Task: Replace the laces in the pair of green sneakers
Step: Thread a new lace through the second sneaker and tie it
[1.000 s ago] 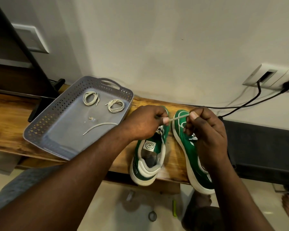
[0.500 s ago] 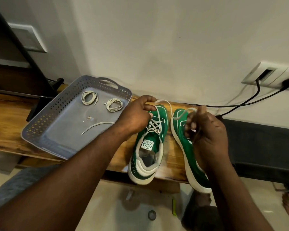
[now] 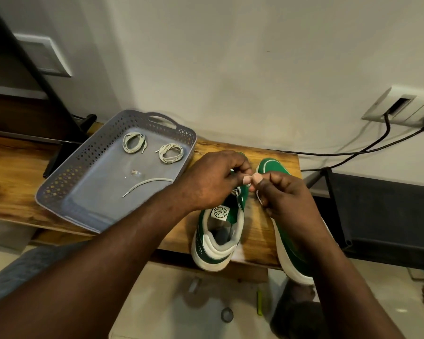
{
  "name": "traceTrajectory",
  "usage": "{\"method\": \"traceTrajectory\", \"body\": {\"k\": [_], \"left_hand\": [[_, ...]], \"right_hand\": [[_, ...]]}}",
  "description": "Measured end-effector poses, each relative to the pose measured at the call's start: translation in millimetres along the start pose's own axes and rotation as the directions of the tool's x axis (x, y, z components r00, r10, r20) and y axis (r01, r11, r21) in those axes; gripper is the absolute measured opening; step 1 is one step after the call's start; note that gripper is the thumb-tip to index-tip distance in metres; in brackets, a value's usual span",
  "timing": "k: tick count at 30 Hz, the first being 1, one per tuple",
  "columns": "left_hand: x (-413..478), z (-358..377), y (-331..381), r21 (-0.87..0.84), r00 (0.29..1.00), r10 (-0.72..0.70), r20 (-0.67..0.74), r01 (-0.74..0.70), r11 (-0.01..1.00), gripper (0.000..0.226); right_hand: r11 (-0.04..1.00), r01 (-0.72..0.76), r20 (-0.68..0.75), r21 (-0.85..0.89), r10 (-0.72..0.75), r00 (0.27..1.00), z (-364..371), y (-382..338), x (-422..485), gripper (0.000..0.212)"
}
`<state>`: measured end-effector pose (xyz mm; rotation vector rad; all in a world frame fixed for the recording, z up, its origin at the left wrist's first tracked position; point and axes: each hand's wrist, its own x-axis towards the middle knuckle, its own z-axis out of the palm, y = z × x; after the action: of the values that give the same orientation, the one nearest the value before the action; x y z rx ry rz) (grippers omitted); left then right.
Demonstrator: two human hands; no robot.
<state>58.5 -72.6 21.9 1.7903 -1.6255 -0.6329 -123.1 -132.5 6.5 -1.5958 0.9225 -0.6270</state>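
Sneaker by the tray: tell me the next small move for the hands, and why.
Probably draw both hands apart and up, pulling the lace through its eyelets. The left hand and right hand meet thumb to thumb just over the sneaker and appear to pinch the lace between them, though the pinch itself is hidden. Two coiled laces wait in the tray.

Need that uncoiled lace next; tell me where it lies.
Head view, left of centre: the uncoiled lace lies in the grey tray, nearer than the coiled laces.
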Motion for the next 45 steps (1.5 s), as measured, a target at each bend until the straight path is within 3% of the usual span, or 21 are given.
{"method": "traceTrajectory", "body": {"k": [4,8,10,12,15,18,21,23,25,27,29,32,35,41,45], "left_hand": [[3,-2,-9,0.140,0.983,-0.146,-0.114,0.162,0.977,0.012],[4,0,-14,0.097,0.946,-0.297,-0.131,0.310,0.946,0.014],[2,1,-13,0.011,0.938,-0.311,-0.152,0.316,0.949,0.006],[-2,-1,-11,-0.060,0.935,-0.317,-0.161,0.311,0.948,0.017],[-10,-8,-12,0.052,0.922,-0.377,-0.091,0.382,0.923,0.026],[-19,-4,-16,0.115,0.871,-0.491,0.029,0.485,0.867,0.021],[-24,2,-24,0.084,0.859,-0.512,-0.023,0.512,0.855,0.014],[-25,4,-31,-0.008,0.836,-0.548,-0.037,0.548,0.836,0.018],[-26,7,-38,-0.131,0.804,-0.594,-0.024,0.586,0.800,0.016],[-30,8,-41,-0.239,0.780,-0.626,-0.008,0.606,0.758,0.011],[-32,8,-42,-0.310,0.776,-0.631,0.008,0.602,0.736,0.008],[-32,8,-43,-0.317,0.782,-0.624,0.008,0.594,0.740,0.007],[-31,8,-42,-0.296,0.785,-0.620,-0.005,0.591,0.750,0.008],[-30,7,-39,-0.274,0.790,-0.613,-0.020,0.585,0.763,0.009],[-31,8,-41,-0.287,0.792,-0.611,-0.007,0.583,0.760,0.008]], "right_hand": [[0.984,0.042,-0.058,0.174,-0.032,0.998,-5,-3,-4,0.016],[0.885,0.124,0.031,0.449,-0.154,0.988,-7,-7,-8,0.026],[0.810,0.119,0.083,0.574,-0.203,0.976,-4,-2,-6,0.033],[0.770,0.086,0.061,0.632,-0.161,0.985,-1,1,-1,0.035],[0.866,0.127,-0.165,0.483,-0.052,0.985,-4,2,5,0.031],[0.926,0.182,-0.297,0.331,-0.081,0.951,-2,10,12,0.023],[0.962,0.272,-0.311,0.019,-0.253,0.916,12,24,22,0.016],[0.920,0.334,-0.255,-0.203,-0.379,0.890,23,31,26,0.021],[0.890,0.334,-0.167,-0.309,-0.397,0.902,30,33,28,0.022],[0.883,0.295,-0.128,-0.365,-0.362,0.924,32,35,29,0.022],[0.914,0.226,-0.197,-0.337,-0.304,0.932,27,40,33,0.023],[0.943,0.107,-0.302,-0.314,-0.207,0.931,16,43,39,0.021],[0.915,0.029,-0.297,-0.402,-0.161,0.941,13,47,41,0.023],[0.804,0.086,-0.136,-0.589,-0.203,0.970,31,48,48,0.013],[0.755,0.072,-0.125,-0.652,-0.200,0.972,36,50,51,0.008]]}}
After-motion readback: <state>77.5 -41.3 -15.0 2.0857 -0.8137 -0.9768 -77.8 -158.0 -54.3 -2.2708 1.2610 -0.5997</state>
